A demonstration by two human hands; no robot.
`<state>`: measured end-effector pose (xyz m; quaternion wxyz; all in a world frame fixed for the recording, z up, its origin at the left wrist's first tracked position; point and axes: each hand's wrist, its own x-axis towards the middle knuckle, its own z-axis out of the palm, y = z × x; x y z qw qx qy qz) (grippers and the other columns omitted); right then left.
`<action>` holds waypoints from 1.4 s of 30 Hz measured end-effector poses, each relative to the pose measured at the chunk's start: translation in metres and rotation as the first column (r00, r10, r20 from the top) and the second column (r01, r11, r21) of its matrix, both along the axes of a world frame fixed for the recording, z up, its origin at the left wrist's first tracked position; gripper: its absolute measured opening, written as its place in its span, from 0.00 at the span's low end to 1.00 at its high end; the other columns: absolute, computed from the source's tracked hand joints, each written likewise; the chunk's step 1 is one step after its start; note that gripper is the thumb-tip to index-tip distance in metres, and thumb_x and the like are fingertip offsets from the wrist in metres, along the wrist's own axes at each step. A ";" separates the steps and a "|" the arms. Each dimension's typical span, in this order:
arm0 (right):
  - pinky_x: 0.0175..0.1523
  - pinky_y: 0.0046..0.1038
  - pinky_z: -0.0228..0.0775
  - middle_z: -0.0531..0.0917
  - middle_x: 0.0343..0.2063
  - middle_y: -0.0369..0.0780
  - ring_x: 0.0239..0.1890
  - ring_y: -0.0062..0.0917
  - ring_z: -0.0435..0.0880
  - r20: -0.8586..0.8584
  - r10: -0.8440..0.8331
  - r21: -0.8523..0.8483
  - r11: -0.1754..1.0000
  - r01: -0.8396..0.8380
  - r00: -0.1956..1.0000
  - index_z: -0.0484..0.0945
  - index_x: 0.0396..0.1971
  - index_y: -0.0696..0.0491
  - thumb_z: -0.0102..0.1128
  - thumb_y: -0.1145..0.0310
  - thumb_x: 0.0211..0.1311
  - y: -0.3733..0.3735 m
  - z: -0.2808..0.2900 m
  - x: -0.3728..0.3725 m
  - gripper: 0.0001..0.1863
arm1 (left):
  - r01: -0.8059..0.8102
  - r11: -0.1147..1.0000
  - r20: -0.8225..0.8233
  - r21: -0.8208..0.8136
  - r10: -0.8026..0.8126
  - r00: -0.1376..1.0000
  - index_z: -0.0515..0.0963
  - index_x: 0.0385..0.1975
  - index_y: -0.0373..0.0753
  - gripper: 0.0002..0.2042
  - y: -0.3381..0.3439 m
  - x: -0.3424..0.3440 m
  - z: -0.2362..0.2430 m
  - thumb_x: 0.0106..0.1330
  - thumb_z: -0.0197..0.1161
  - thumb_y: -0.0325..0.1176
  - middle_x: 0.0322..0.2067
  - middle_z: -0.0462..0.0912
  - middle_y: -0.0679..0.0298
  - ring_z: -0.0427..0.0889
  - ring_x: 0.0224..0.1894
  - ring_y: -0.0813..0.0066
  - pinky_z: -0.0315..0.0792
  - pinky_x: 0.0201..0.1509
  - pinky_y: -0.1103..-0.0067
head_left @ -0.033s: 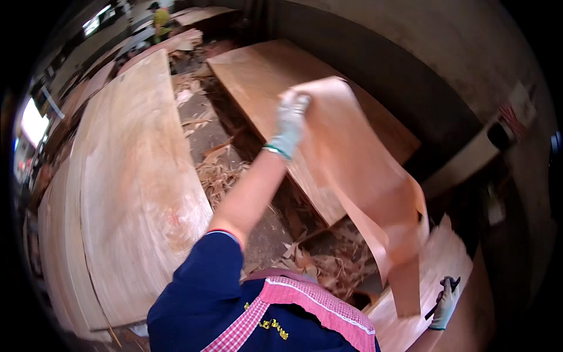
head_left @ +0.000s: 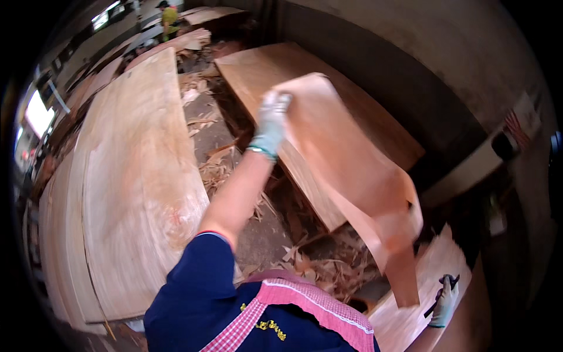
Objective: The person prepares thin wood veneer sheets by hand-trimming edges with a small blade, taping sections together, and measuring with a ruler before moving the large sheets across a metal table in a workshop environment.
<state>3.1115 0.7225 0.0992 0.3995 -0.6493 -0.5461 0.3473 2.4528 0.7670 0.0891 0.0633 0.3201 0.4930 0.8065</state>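
My left hand point(head_left: 271, 119), in a pale glove with a green cuff, is raised at arm's length and closed on the edge of a long, thin wood veneer sheet point(head_left: 328, 138). That sheet bends down to the right, with a small dark hole and a narrow lower end. At the lower right my right hand point(head_left: 447, 305), also gloved, grips a slim black tool point(head_left: 435, 305) whose exact kind I cannot make out. It is over a pale, ragged-ended veneer piece point(head_left: 431, 267).
A broad stack of pale veneer point(head_left: 135, 188) lies on the left. Beyond the raised sheet is another wood stack point(head_left: 281, 73). Curled veneer scraps point(head_left: 334, 258) litter the floor between them. A person point(head_left: 169, 17) is far off at the back, and a wall point(head_left: 404, 35) rises on the right.
My left hand has shifted a little to the left, drawing the upper end of the veneer sheet along. My right hand keeps its grip on the black tool, almost unmoved.
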 end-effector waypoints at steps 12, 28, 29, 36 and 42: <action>0.19 0.14 0.52 0.79 0.24 0.30 0.14 0.09 0.63 -0.232 0.730 -0.084 0.643 -0.761 0.642 0.77 0.35 0.52 0.56 0.66 0.67 0.259 -0.070 -0.358 0.06 | -0.934 0.348 -0.276 -0.076 0.893 0.355 0.78 0.46 0.29 0.19 -0.479 -0.240 0.149 0.65 0.60 0.40 0.42 0.79 0.61 0.76 0.43 0.73 0.71 0.49 0.78; 0.13 0.28 0.57 0.79 0.16 0.41 0.08 0.24 0.67 0.029 0.757 -0.619 0.526 -0.583 0.652 0.78 0.24 0.57 0.55 0.67 0.54 0.424 -0.254 -0.728 0.09 | -0.917 -0.397 -0.974 0.039 0.191 -0.124 0.69 0.60 0.36 0.21 -0.429 -0.569 0.352 0.67 0.52 0.30 0.60 0.73 0.56 0.70 0.63 0.62 0.58 0.68 0.74; 0.13 0.30 0.57 0.79 0.17 0.42 0.07 0.26 0.67 0.099 0.758 -0.682 0.523 -0.511 0.644 0.79 0.24 0.59 0.55 0.67 0.53 0.438 -0.269 -0.740 0.10 | -0.953 -0.288 -0.957 -0.097 0.291 0.009 0.70 0.59 0.35 0.21 -0.418 -0.606 0.336 0.64 0.52 0.26 0.58 0.74 0.55 0.71 0.62 0.61 0.60 0.68 0.73; 0.14 0.33 0.58 0.75 0.11 0.41 0.09 0.30 0.68 0.153 0.801 -0.924 0.324 -0.205 0.578 0.79 0.18 0.54 0.58 0.66 0.55 0.542 -0.380 -0.936 0.10 | -0.769 -0.365 -0.851 -0.525 0.230 0.472 0.77 0.50 0.35 0.16 -0.404 -0.794 0.247 0.63 0.52 0.22 0.45 0.82 0.54 0.78 0.41 0.61 0.70 0.50 0.73; 0.18 0.28 0.66 0.82 0.19 0.40 0.14 0.26 0.75 0.189 0.937 -0.671 0.341 -0.659 0.292 0.81 0.31 0.55 0.53 0.69 0.55 0.595 -0.332 -1.235 0.09 | -0.413 -0.475 -0.587 -0.777 0.309 0.749 0.73 0.55 0.33 0.24 -0.302 -0.891 0.167 0.67 0.53 0.46 0.57 0.74 0.49 0.70 0.60 0.55 0.61 0.65 0.72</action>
